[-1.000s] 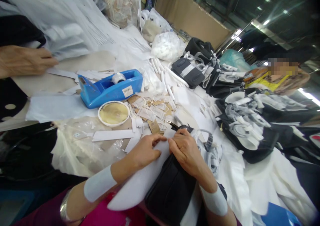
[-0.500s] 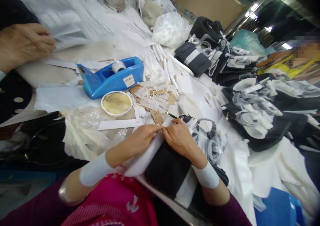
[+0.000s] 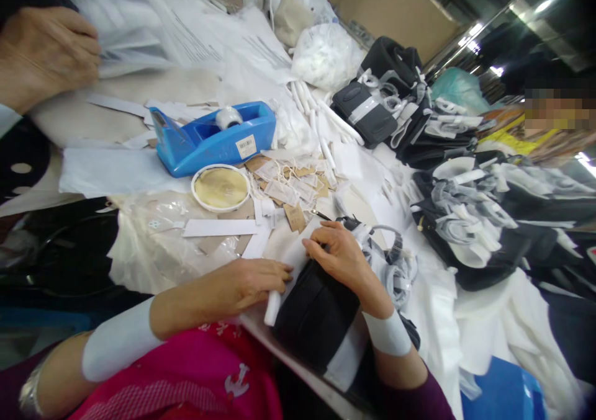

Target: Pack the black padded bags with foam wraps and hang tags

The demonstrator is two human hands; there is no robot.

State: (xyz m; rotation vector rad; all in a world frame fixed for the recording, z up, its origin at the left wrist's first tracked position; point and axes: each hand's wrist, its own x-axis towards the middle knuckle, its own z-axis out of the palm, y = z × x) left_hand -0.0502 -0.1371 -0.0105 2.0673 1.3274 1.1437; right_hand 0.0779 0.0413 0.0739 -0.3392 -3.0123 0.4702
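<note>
A black bag (image 3: 316, 311) lies at the table's near edge in front of me, with a white sheet (image 3: 286, 271) folded along its left side. My left hand (image 3: 254, 281) presses the lower part of that sheet, fingers together on its edge. My right hand (image 3: 338, 255) rests on the top of the bag, fingers curled and pinching the white sheet near the bag's wrapped handle (image 3: 393, 268).
A blue tape dispenser (image 3: 214, 138), a round white lid (image 3: 221, 187) and loose paper tags (image 3: 288, 187) lie beyond my hands. Wrapped black bags (image 3: 465, 221) are piled at right. Another person's hand (image 3: 44, 51) holds papers at far left. A co-worker (image 3: 540, 131) sits at right.
My left hand has slid down and back along the white sheet, away from my right hand, which stays at the bag's top. The view has shifted slightly.
</note>
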